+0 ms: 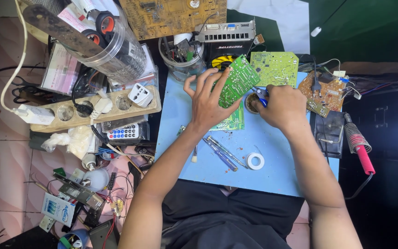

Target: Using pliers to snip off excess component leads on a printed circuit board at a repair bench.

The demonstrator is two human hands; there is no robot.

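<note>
We see 2 bare hands over a light blue work mat (263,173). The left hand (208,99) grips a green circuit board (237,80), fingers spread along its left edge and thumb out toward the back, board tilted up off the mat. So the board sits between the 2 hands, closer to the left, its upper end pointing at the back of the desk. The right hand (282,106) is curled shut around a blue-handled tool (262,95); only the handle end shows at the fingers, and we cannot tell the tool kind. That tool tip is just beside the board's right edge and right over a small round tin (251,103) on the mat.

Under the left hand a 2nd green board (232,121) lies flat on the mat. A yellow-green board (274,68) lies behind the right hand, and a brown board (323,92) with wires sits to its right. Near the forearms on the mat: 2 screwdrivers (223,152) lying diagonal, and a white tape roll (255,161) just beside them. A soldering iron with a pink handle (362,154) rests well to the right, off the mat. To the left, a beige power strip (97,108) with plugs, a remote control (123,133) in front of it, and a clear plastic jar (116,50) of tools behind.
</note>
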